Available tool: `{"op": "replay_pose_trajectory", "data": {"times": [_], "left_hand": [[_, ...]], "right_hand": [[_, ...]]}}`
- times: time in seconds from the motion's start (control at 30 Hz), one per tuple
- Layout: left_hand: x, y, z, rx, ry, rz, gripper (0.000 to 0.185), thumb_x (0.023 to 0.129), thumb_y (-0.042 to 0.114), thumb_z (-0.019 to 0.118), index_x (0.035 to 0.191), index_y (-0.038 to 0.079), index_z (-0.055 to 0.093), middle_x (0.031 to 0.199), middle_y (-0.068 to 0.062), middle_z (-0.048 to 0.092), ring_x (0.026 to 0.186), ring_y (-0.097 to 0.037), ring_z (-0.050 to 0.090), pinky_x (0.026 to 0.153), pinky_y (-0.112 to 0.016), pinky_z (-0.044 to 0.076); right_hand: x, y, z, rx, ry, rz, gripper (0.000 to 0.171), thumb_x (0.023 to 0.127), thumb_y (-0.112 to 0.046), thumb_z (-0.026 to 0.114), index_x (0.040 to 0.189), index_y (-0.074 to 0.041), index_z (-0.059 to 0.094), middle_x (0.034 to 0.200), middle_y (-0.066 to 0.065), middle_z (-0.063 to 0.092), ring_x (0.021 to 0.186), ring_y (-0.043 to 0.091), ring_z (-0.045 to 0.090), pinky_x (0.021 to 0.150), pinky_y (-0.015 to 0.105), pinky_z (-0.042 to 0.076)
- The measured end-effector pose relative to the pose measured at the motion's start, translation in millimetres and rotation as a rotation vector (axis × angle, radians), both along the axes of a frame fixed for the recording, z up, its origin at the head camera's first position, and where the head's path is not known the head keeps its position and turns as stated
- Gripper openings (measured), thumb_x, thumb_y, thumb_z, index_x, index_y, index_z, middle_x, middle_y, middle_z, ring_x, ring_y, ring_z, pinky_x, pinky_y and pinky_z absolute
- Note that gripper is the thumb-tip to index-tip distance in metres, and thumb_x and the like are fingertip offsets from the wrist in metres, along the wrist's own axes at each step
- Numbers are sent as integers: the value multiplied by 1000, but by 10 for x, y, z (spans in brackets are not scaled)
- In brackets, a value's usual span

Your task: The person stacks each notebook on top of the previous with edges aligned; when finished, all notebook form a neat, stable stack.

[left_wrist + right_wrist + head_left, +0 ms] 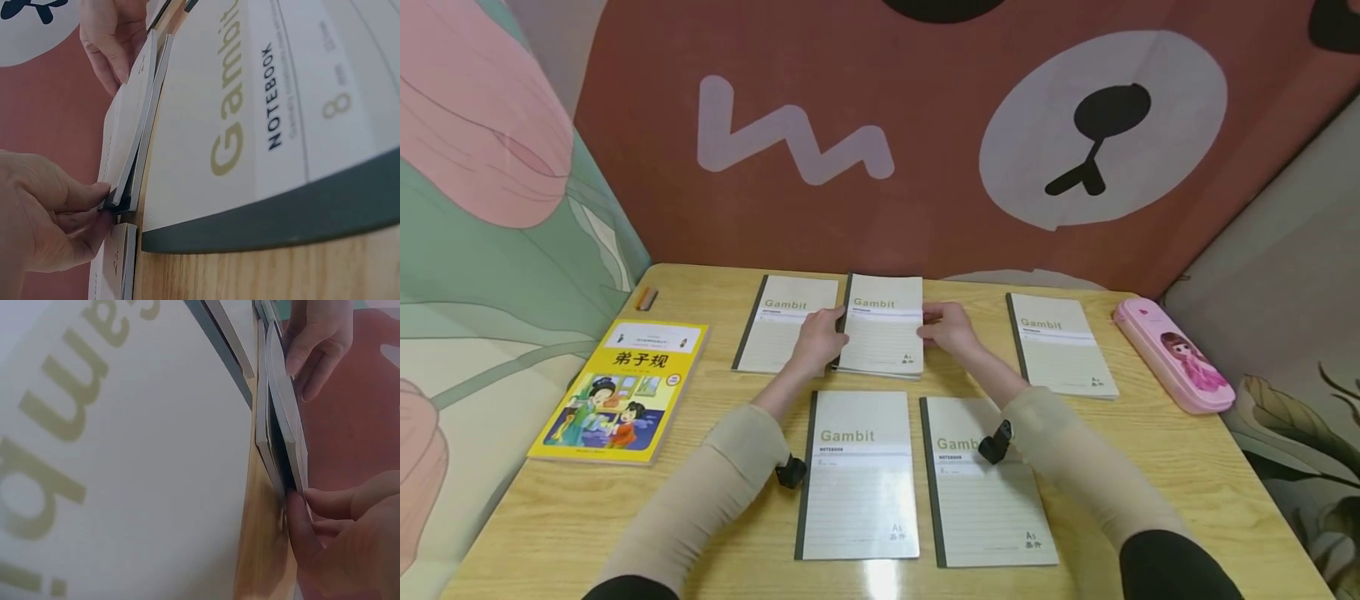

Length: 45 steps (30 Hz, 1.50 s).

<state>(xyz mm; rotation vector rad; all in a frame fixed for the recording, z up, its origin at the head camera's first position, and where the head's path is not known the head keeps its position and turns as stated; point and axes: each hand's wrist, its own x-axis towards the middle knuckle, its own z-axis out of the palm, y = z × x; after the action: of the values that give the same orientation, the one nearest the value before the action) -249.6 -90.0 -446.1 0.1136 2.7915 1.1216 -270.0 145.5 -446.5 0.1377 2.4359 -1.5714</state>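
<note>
Both hands hold a white Gambit notebook (883, 346) by its opposite side edges, in the middle of the back row. My left hand (820, 340) pinches its dark spine edge, thumb on top, as the left wrist view shows. On the other side my right hand (953, 329) grips the right edge between thumb and fingers. Beneath lies a second notebook (262, 394), with a narrow dark gap between the two in the right wrist view. Close by the left hand is another notebook (767, 340), partly covered by that hand.
Two notebooks lie in front, a left one (859, 500) and a right one (992, 517) partly under the right forearm. Another notebook (1063, 350) and a pink pencil case (1176, 354) are at right. At left are a yellow book (621, 392) and a small eraser-like block (647, 298).
</note>
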Motion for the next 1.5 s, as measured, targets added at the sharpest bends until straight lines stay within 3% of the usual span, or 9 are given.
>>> {"op": "replay_pose_trajectory", "data": {"times": [0.2,0.3,0.43,0.67,0.9,1.5], "left_hand": [[20,21,-12,-8,29,6,57,93,-3,62,148,-5,49,153,-23,52,148,-39,44,123,-48,40],[27,33,-12,-1,36,18,56,92,-4,61,148,-5,50,152,-23,53,147,-38,44,121,-47,42],[33,45,-16,5,43,38,56,91,-6,60,147,-6,51,150,-24,55,146,-41,45,122,-48,42],[49,62,-6,21,56,70,56,89,-8,60,145,-7,52,147,-25,57,144,-40,48,119,-48,45],[70,76,3,26,49,81,57,88,-8,60,145,-6,53,148,-25,56,143,-38,50,116,-46,49],[45,76,7,47,-7,97,57,92,-4,59,148,-4,50,153,-22,52,140,-33,53,105,-43,53]], "right_hand": [[17,-15,7,166,58,43,38,91,6,68,130,4,68,119,24,69,98,25,68,82,34,65],[22,-14,11,208,63,51,36,91,6,68,127,4,69,119,25,70,99,25,69,81,33,65],[26,-15,20,189,55,51,37,91,7,67,128,4,69,123,25,70,109,31,70,87,36,65],[31,-28,49,221,59,37,37,90,5,69,127,3,69,127,23,70,108,23,65,84,28,61],[14,-5,57,149,12,21,53,91,6,68,142,3,58,139,24,63,129,35,62,102,42,60],[50,-14,102,124,-7,23,49,90,7,67,138,4,61,142,23,62,128,33,63,101,43,60]]}}
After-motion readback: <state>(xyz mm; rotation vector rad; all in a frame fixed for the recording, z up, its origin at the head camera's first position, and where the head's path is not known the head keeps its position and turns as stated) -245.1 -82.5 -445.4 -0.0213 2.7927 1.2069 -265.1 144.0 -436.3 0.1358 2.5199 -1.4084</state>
